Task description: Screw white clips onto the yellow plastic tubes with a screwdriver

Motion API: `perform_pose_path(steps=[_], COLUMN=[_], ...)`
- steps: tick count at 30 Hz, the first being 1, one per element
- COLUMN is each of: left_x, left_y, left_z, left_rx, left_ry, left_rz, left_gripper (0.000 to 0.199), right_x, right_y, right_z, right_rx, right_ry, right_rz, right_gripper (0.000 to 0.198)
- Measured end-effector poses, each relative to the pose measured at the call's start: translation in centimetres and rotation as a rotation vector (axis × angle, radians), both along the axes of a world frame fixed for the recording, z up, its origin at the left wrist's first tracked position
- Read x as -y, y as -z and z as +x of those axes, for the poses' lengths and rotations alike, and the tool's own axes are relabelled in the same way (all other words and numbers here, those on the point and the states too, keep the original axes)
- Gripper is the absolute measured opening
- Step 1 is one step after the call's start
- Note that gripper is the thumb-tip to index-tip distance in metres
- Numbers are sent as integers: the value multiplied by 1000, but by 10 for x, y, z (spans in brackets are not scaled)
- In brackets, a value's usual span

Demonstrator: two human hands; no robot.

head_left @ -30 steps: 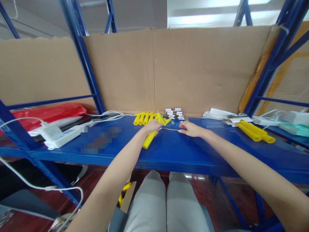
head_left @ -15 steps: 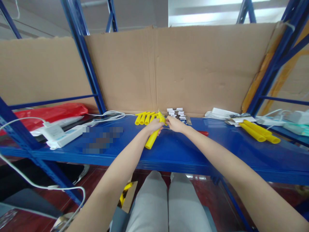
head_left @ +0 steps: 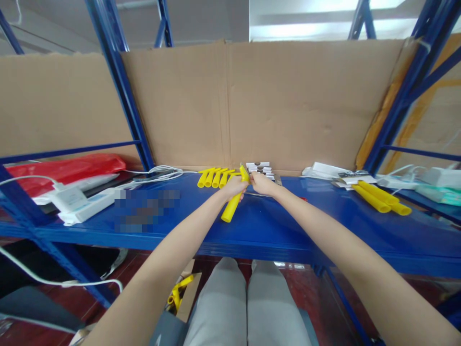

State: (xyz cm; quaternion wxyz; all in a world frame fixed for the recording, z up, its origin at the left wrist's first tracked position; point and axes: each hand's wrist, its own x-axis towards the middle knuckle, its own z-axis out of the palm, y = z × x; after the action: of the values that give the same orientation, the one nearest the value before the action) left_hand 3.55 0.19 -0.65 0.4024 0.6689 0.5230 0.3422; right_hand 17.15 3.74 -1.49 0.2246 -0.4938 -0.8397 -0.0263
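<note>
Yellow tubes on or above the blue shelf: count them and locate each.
7 visible: one tube in the left hand, a row of four to its left, a pair at the right end of the shelf. That hand may hide others.

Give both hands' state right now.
Left hand: closed, holding a yellow tool.
Right hand: by the tool's upper end, fingers mostly hidden; whether it grips anything cannot be told.

Cardboard (head_left: 306, 105): is spanning the frame's middle;
Blue rack (head_left: 123, 81): is rising at upper left and upper right;
Floor (head_left: 319, 298): is showing dark red along the bottom;
Light (head_left: 317, 31): is glowing at upper right.
</note>
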Motion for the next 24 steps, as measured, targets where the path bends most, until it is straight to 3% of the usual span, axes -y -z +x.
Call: perform_pose_path(steps=[3,11,16,20,24], left_x=[-3,-15,-29,-37,-46], left_y=[0,-2,-2,-5,-6], left_z=[2,14,27,38,45], left_rx=[0,57,248,447,529], left_ry=[-3,-6,-82,-50,-26], left_rz=[-11,-65,-262,-511,-607], left_gripper=[20,16,15,21,23], right_x=[3,9,11,4,-4], right_y=[0,-5,-16,-17,-11], right_z=[1,18,43,63,76], right_rx=[62,210,295,306,293], right_ry=[67,51,134,199,259], right_rz=[9,39,9,-16,-58], right_gripper=[14,21,24,28,29])
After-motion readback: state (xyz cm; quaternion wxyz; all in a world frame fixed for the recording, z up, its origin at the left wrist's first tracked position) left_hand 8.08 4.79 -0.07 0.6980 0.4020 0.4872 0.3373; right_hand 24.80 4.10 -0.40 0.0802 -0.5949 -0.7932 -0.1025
